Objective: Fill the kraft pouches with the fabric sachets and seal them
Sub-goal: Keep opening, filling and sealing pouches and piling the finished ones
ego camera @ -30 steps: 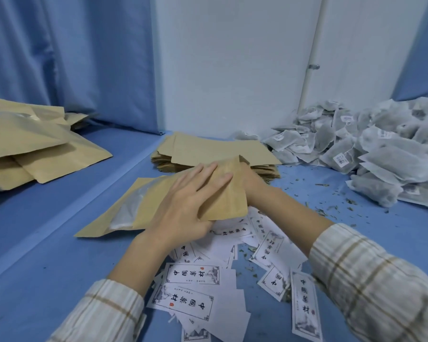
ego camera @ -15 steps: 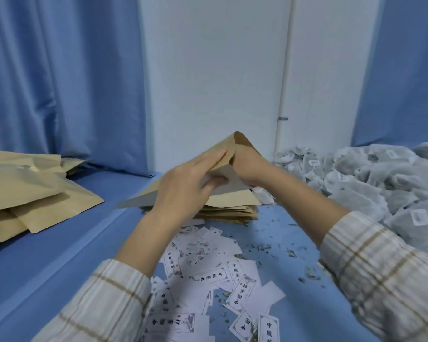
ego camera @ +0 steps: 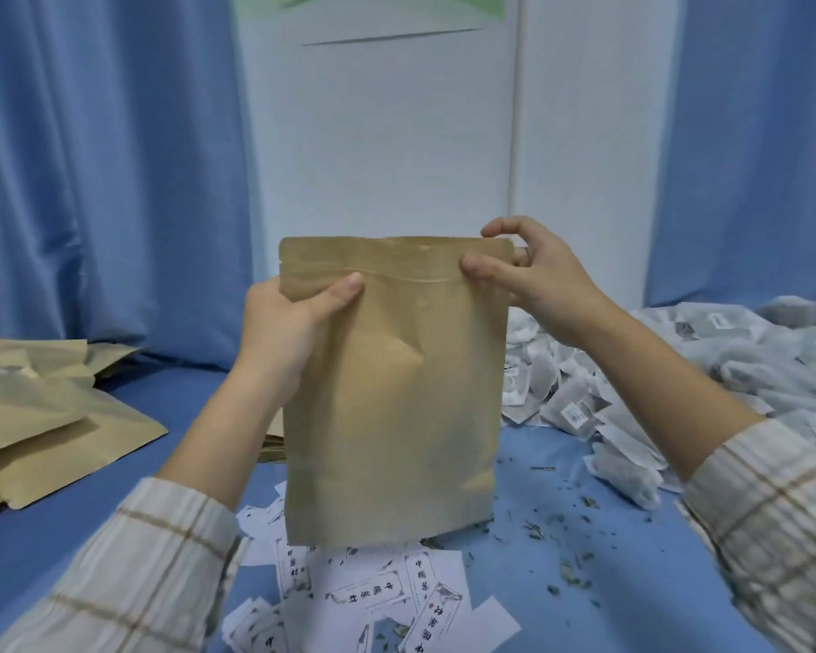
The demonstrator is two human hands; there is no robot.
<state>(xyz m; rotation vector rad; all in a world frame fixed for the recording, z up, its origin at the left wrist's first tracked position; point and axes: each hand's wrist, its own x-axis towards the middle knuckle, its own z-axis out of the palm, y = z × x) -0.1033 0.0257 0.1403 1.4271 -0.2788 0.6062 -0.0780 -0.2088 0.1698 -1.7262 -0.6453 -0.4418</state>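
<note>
At the far left a heap of kraft pouches [ego camera: 43, 417] lies on the blue table [ego camera: 67, 534]. The left hand [ego camera: 288, 332] grips the held kraft pouch [ego camera: 392, 393] at its upper left edge, thumb pressed on the front just below the zip line, fingers hidden behind. The pouch hangs upright in mid-air above scattered printed paper labels [ego camera: 373, 596]. The right hand [ego camera: 533, 280] pinches the pouch's top right corner between thumb and curled fingers. Beyond it, at the right, a pile of fabric sachets [ego camera: 679, 369] rests on the table, with loose herb crumbs [ego camera: 561, 549] nearby.
</note>
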